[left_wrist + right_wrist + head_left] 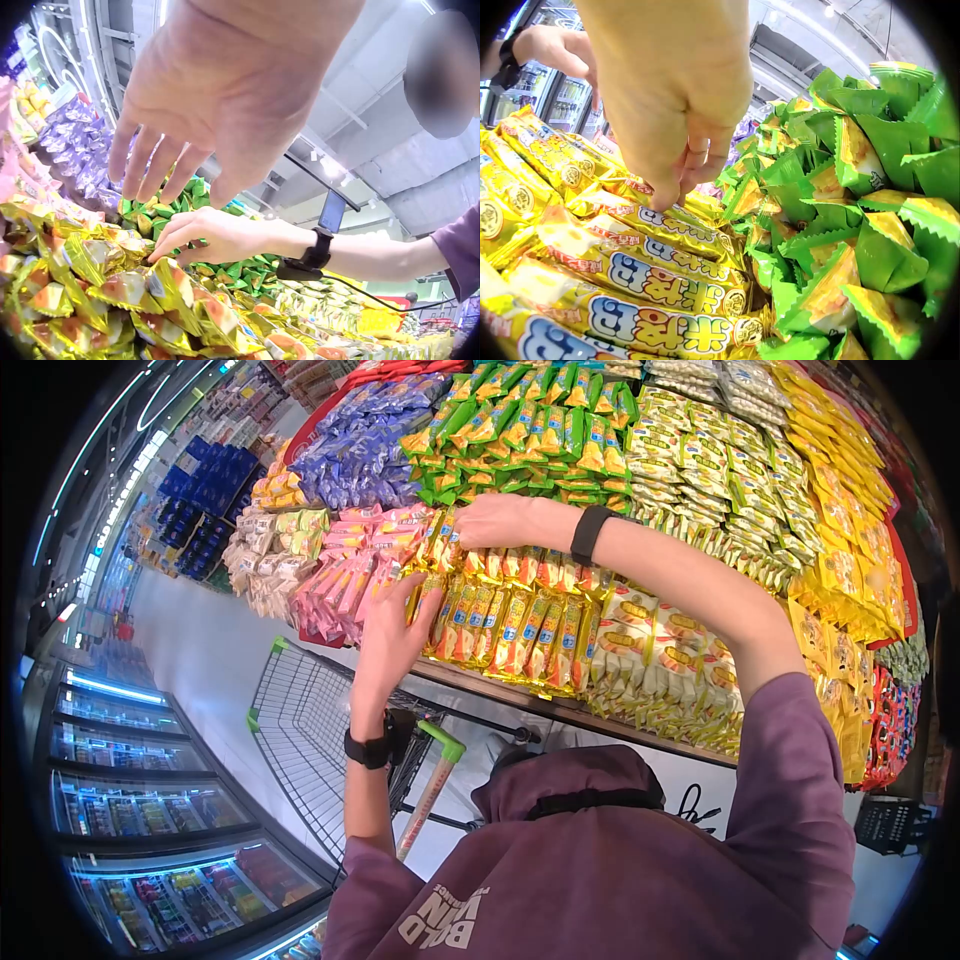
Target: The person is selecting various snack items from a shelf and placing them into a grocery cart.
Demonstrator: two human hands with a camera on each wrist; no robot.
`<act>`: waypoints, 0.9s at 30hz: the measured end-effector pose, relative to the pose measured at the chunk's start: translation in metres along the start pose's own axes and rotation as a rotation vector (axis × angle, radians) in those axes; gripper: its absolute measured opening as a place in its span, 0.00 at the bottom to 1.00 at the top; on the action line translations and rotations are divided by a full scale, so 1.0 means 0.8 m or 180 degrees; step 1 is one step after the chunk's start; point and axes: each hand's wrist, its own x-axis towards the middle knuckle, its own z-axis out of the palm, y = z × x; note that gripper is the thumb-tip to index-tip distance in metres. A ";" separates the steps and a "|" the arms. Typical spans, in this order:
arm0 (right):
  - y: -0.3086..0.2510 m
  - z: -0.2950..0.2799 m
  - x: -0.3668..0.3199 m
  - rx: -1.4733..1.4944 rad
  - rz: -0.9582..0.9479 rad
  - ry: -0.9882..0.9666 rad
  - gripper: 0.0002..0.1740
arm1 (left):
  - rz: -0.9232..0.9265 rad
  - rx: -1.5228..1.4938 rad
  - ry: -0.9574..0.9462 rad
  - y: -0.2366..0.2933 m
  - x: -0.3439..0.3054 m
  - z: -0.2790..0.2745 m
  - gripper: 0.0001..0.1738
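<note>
Gold-wrapped snack packets [515,630] lie in close rows at the middle of the display. My right hand [500,522] reaches over their back rows with bent fingers. In the right wrist view its thumb and fingers [697,161] come together at the end of a gold snack packet [682,229]; the fingertips' grip is partly hidden. My left hand [392,635] is at the left edge of the gold rows, beside pink packets [345,565]. The left wrist view shows its palm [225,97] with the fingers extended and nothing held.
Green packets [520,425] are heaped behind the gold ones, purple packets [370,445] behind the pink. White-and-yellow packets [660,650] lie to the right. A wire shopping cart [310,710] with a green-capped handle stands at left, in front of glass-fronted fridges [150,800].
</note>
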 end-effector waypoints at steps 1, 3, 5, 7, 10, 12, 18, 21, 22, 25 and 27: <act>0.000 0.000 -0.002 0.0073 0.0007 0.0072 0.05 | 0.0016 0.0002 -0.0095 -0.012 0.010 0.004 0.22; 0.001 -0.001 -0.007 0.0168 0.0117 0.0056 0.06 | 0.0041 0.0011 -0.0281 -0.028 0.031 0.009 0.23; 0.000 -0.004 -0.009 0.0212 0.0221 0.0102 0.06 | 0.0015 0.0161 -0.0409 -0.031 0.051 0.012 0.22; -0.001 -0.006 -0.011 0.0191 0.0322 0.0208 0.07 | 0.0192 0.0247 -0.0425 -0.048 0.071 0.024 0.21; -0.002 -0.025 -0.013 0.0632 0.0624 -0.0125 0.07 | 0.0081 -0.0035 -0.0531 -0.062 0.092 0.045 0.19; -0.004 -0.039 -0.015 0.0807 0.0745 -0.0213 0.06 | 0.0151 -0.0075 -0.0516 -0.068 0.100 0.055 0.19; 0.002 -0.009 -0.014 0.0896 0.0857 0.0423 0.05 | 0.0175 -0.0320 -0.0617 -0.075 0.107 0.070 0.21; 0.003 0.002 -0.010 0.0953 0.1026 0.0067 0.10 | 0.0217 -0.0437 -0.0604 -0.072 0.104 0.068 0.21; 0.002 0.005 -0.008 0.0989 0.1121 -0.0168 0.11 | 0.0237 -0.0512 -0.0604 -0.072 0.103 0.066 0.20; 0.000 0.009 -0.006 0.1092 0.1092 0.0040 0.05 | 0.0353 0.0056 -0.0219 -0.088 0.107 0.064 0.20; -0.002 0.005 -0.006 0.1048 0.1135 -0.0016 0.06 | 0.0250 0.0167 -0.0280 -0.095 0.111 0.065 0.20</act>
